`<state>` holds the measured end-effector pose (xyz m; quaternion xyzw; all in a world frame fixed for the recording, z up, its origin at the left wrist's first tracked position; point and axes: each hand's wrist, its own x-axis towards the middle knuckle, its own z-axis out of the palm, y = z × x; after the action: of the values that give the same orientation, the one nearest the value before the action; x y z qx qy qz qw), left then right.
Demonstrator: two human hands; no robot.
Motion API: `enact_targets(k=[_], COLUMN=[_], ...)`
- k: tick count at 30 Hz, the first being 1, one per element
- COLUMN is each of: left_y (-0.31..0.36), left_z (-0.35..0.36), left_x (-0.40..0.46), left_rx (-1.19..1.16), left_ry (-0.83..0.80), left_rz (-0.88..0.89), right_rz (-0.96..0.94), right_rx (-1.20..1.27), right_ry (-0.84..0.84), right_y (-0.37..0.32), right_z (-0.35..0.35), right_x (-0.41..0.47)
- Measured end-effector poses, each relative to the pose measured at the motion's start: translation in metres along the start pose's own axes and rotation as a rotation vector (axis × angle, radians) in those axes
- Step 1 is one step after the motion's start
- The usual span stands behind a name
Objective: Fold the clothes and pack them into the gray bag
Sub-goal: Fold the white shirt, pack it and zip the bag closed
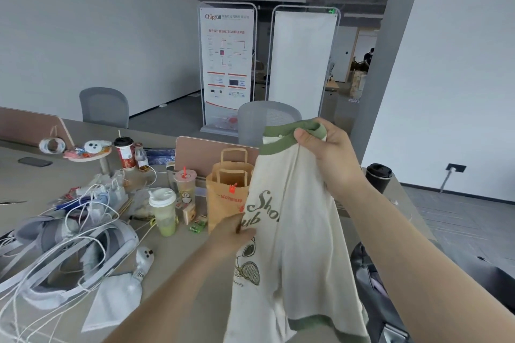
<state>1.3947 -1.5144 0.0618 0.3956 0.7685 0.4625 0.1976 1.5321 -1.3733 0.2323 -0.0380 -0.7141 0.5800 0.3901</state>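
Observation:
A cream T-shirt (301, 231) with green trim and a green print hangs in the air over the table's right part. My right hand (326, 153) grips its green collar and holds it up. My left hand (234, 234) pinches the shirt's left edge at the print, lower down. A dark gray bag (370, 281) lies behind the shirt at the lower right, mostly hidden by the shirt and my right arm.
A brown paper bag (225, 198) stands just left of the shirt. Drink cups (164, 211), snacks and bottles crowd the table's middle. A gray tote with white cords (69, 253) sprawls at the left. A black tumbler (378, 177) stands at the right edge. Two chairs stand beyond the table.

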Motion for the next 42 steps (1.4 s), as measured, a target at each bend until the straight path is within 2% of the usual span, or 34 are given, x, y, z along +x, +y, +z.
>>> enact_targets(k=[3, 6, 8, 10, 11, 13, 18, 21, 26, 27, 29, 32, 34, 37, 39, 41, 42], left_y=[-0.011, -0.014, -0.020, -0.033, -0.042, -0.050, -0.046, -0.046, -0.041, -0.050, -0.079, -0.132, -0.166, -0.193, -0.203, -0.204, -0.210], left_z=[0.004, 0.006, 0.009, 0.017, 0.022, 0.026, 0.005, -0.026, -0.063, -0.065, -0.062, -0.049, -0.042, -0.047, -0.054, -0.051, -0.045], left_x=[0.005, 0.010, 0.010, 0.007, 0.007, 0.003, 0.001, 0.002, 0.009, 0.015, 0.030, 0.049, 0.061, 0.073, 0.085, 0.097, 0.106], left_rx=[-0.196, -0.281, -0.230, -0.090, -0.016, -0.026, -0.137, -0.101, -0.320, -0.300, -0.100, 0.141, 0.188, 0.142, -0.028, -0.099, -0.037], left_ry=[0.095, 0.168, 0.041, -0.119, -0.150, -0.096, 0.204, 0.242, -0.047, -0.085, -0.177, -0.318, -0.422, -0.721, -0.914, -0.903, -0.786], left_rz=[-0.097, -0.075, -0.081, -0.130, -0.152, -0.193, -0.226, -0.234, -0.328, -0.347, -0.345, -0.358, -0.399, -0.513, -0.616, -0.615, -0.574], right_rz=[0.021, 0.061, 0.086, 0.093, 0.092, 0.086, 0.118, 0.178, 0.320, 0.345, 0.432, 0.606, 0.689, 0.828, 0.932, 0.985, 0.985], right_rx=[0.027, -0.017, -0.021, -0.017, -0.015, 0.001, -0.003, -0.015, -0.072, -0.106, -0.196, -0.363, -0.415, -0.384, -0.310, -0.328, -0.384], right_ry=[0.080, 0.206, 0.255, 0.271, 0.271, 0.271, 0.358, 0.427, 0.575, 0.619, 0.662, 0.588, 0.581, 0.569, 0.544, 0.567, 0.586], right_y=[0.006, 0.017, 0.023, 0.026, 0.027, 0.030, 0.050, 0.068, 0.105, 0.117, 0.149, 0.200, 0.223, 0.238, 0.242, 0.252, 0.260], right_z=[-0.009, -0.023, -0.032, -0.037, -0.040, -0.045, -0.066, -0.076, -0.075, -0.074, -0.068, -0.053, -0.045, -0.042, -0.045, -0.050, -0.052], right_x=[0.000, 0.000, -0.003, -0.005, -0.006, -0.008, -0.018, -0.031, -0.053, -0.059, -0.070, -0.090, -0.101, -0.115, -0.122, -0.123, -0.121])
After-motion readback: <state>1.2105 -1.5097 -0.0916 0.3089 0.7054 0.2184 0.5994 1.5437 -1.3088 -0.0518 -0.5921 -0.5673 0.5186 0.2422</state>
